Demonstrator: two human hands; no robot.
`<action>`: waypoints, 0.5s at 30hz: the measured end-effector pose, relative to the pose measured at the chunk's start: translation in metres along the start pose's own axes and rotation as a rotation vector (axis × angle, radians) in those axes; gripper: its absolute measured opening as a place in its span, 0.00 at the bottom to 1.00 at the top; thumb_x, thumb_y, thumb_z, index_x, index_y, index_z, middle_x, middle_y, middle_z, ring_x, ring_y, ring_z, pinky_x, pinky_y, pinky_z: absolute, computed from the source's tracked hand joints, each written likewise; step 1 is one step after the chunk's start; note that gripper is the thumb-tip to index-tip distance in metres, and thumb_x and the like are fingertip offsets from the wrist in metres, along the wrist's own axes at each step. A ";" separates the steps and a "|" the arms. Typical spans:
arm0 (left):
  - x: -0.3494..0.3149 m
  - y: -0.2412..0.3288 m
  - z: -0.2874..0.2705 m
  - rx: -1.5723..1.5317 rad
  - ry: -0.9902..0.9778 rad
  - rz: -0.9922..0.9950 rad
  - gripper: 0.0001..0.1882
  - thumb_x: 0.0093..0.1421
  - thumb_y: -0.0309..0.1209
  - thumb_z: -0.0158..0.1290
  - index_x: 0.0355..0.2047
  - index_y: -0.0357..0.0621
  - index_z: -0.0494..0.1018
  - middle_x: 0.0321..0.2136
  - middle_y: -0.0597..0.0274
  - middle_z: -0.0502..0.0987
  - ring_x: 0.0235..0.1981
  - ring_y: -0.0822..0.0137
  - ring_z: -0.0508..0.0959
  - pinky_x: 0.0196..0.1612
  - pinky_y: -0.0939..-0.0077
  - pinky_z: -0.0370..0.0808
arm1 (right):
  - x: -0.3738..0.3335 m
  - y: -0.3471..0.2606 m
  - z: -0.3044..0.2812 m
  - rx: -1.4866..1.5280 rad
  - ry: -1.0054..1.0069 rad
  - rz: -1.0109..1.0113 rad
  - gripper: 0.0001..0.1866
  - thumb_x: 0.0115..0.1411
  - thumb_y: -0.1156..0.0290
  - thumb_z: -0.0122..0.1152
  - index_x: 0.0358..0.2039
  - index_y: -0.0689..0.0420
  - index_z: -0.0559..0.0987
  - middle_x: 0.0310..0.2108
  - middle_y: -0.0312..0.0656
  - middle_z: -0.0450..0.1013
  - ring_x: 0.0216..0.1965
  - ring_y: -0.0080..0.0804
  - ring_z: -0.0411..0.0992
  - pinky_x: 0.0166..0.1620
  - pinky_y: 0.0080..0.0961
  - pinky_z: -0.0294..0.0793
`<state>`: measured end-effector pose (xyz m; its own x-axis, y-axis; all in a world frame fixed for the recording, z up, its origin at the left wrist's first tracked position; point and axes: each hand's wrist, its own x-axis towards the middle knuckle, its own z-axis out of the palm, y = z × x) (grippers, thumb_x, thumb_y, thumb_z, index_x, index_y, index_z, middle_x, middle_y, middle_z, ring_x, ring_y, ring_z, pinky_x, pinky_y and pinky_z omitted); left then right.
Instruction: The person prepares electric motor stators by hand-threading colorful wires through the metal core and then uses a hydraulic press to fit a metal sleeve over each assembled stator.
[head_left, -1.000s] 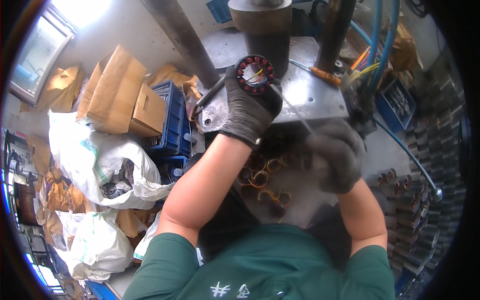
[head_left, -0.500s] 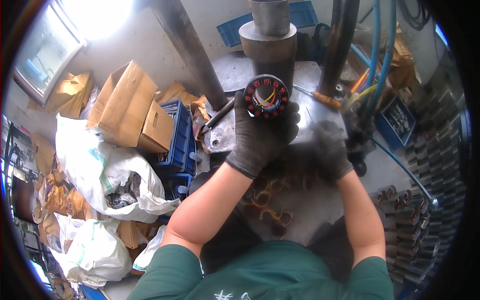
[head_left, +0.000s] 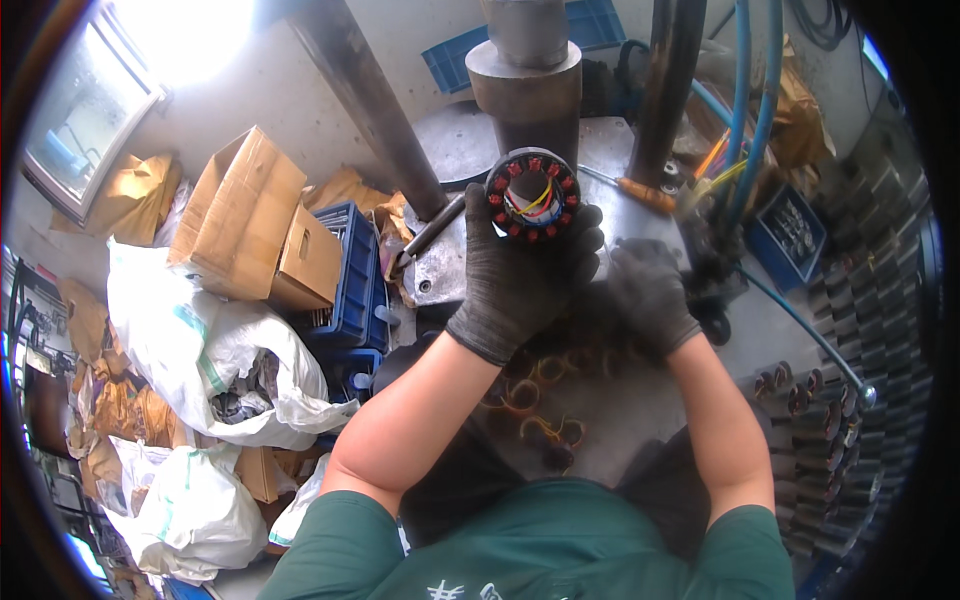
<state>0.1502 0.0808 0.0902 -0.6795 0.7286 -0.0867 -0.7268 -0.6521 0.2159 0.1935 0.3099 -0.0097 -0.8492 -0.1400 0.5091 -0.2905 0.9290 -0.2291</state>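
I see two gloved hands (head_left: 520,272), one raised coil ring (head_left: 534,166) and several wired rings (head_left: 570,432) below, too dim for a sure count. The metal plate (head_left: 444,272) has one screwdriver (head_left: 647,195) near its right edge. There are two cardboard boxes (head_left: 238,215).

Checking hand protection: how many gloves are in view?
2: one on the left hand, holding the ring; one on the right hand, lower right of the ring. Others could be hidden.

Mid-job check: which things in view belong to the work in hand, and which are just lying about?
In the work:
coil ring, held by the left hand
right hand, grip unclear
wired parts below, probably

Seemingly lying about:
orange-handled tool on the plate
cartons
sacks
blue crate
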 end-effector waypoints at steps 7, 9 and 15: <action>0.000 -0.001 -0.005 -0.009 0.022 0.011 0.56 0.55 0.81 0.44 0.63 0.42 0.70 0.56 0.49 0.76 0.52 0.52 0.76 0.56 0.57 0.74 | 0.000 -0.006 -0.021 0.066 -0.010 -0.045 0.16 0.57 0.68 0.66 0.44 0.60 0.82 0.48 0.51 0.77 0.51 0.53 0.73 0.57 0.47 0.73; 0.001 0.002 -0.010 -0.044 -0.016 0.004 0.56 0.55 0.82 0.44 0.63 0.42 0.69 0.57 0.48 0.75 0.53 0.52 0.76 0.56 0.55 0.74 | -0.001 -0.008 -0.030 0.086 -0.039 -0.060 0.16 0.57 0.68 0.67 0.44 0.61 0.82 0.47 0.51 0.77 0.51 0.53 0.74 0.56 0.47 0.74; -0.004 -0.004 0.002 0.061 -0.021 0.030 0.56 0.57 0.81 0.42 0.64 0.43 0.68 0.58 0.49 0.74 0.61 0.51 0.73 0.65 0.49 0.66 | -0.015 -0.009 -0.039 0.123 -0.173 -0.144 0.15 0.58 0.68 0.67 0.45 0.59 0.81 0.45 0.51 0.77 0.48 0.53 0.76 0.53 0.45 0.77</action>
<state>0.1557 0.0806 0.0918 -0.6980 0.7137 -0.0590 -0.6982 -0.6599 0.2774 0.2259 0.3165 0.0169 -0.8549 -0.3347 0.3965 -0.4568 0.8478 -0.2693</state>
